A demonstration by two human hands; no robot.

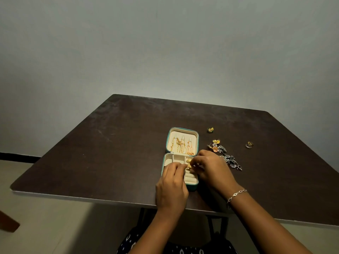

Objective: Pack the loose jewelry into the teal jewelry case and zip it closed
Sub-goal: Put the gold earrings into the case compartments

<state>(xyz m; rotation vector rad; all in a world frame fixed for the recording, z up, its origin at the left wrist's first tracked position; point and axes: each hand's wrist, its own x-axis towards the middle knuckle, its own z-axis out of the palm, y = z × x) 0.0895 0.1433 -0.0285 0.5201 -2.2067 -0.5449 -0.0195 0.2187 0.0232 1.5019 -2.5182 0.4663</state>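
Fingertips point(180, 166) of left hand point(172, 184) & right hand point(213, 169) curl together and pinch a small gold piece point(189, 165) over the bottom tray of the teal jewelry case point(192, 186), centre frame. Step, I judge: seating this piece in a compartment. Next calls for a gentle release, then a reach to the loose jewelry point(224, 154) just right of the case. Lid point(167, 142) w/ 3 chains point(181, 145) lies open behind. Dark brown table point(110, 143); plain grey wall point(165, 43) fills the upper frame.
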